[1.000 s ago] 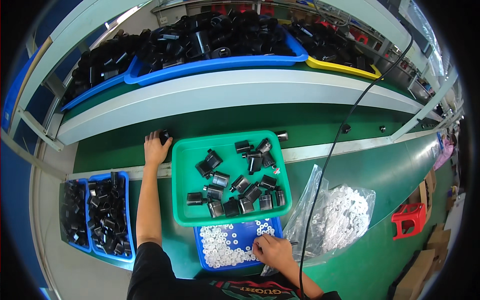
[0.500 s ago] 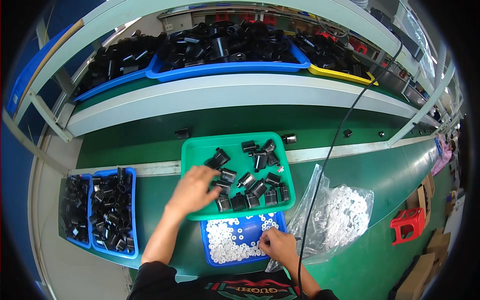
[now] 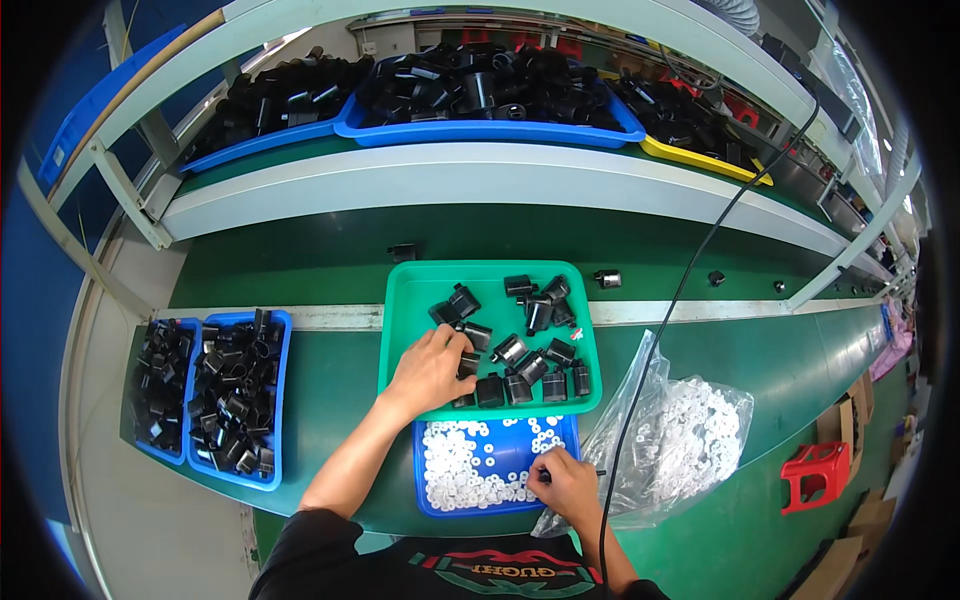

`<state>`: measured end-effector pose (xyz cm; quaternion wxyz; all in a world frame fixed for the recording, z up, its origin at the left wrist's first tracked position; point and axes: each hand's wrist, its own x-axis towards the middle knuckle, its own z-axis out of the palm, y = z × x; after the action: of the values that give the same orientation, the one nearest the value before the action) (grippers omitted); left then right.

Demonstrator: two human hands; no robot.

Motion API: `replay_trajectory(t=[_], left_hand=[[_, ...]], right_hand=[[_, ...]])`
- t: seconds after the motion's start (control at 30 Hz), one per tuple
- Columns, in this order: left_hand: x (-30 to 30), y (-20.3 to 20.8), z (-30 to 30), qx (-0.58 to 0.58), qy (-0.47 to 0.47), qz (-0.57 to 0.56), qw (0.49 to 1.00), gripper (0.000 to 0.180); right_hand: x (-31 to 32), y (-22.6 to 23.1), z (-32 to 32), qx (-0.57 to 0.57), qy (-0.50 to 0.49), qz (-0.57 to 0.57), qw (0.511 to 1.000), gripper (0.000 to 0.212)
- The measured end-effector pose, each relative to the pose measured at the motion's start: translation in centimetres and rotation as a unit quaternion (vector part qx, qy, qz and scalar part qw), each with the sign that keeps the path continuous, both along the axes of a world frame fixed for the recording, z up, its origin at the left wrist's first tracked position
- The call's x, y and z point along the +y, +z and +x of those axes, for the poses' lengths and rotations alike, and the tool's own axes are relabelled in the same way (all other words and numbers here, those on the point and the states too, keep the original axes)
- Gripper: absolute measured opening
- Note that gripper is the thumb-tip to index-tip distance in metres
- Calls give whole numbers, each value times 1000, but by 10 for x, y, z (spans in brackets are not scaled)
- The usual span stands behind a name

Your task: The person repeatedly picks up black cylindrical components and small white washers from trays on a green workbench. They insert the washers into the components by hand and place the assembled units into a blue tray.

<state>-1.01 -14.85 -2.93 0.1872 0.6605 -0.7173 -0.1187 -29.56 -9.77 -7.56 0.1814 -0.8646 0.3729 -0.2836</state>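
Observation:
In the green tray (image 3: 393,290) lie several black cylindrical parts (image 3: 509,350), some with a narrow stub. My left hand (image 3: 428,372) reaches over the tray's left side, thumb and fingers closed round one black cylindrical part (image 3: 468,364). Just below, the blue tray (image 3: 510,453) holds a heap of small white rings (image 3: 455,475). At its right edge my right hand (image 3: 566,484) is closed on a thin dark stick-like tool (image 3: 602,472), whose end sticks out to the right; its kind is unclear.
To the right lies a clear bag of white rings (image 3: 695,430). Two blue bins (image 3: 283,400) of black parts stand at left. Filled trays (image 3: 480,130) line the shelf above. A black cable (image 3: 668,310) hangs across the view. A red stool (image 3: 815,477) is at far right.
My left hand has moved right and closed on a black part in the green tray. My right hand stays at the blue tray's right edge. The whole view has shifted slightly.

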Motion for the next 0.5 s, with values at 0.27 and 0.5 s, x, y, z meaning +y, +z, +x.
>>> replay_trajectory(t=[0.27, 0.5], left_hand=[[11, 7, 0, 25, 1, -63, 998, 36], [39, 19, -5, 194, 47, -129, 971, 37]], right_hand=[[-1, 1, 0, -24, 11, -13, 1000, 19], [2, 2, -1, -20, -15, 8, 1000, 23]])
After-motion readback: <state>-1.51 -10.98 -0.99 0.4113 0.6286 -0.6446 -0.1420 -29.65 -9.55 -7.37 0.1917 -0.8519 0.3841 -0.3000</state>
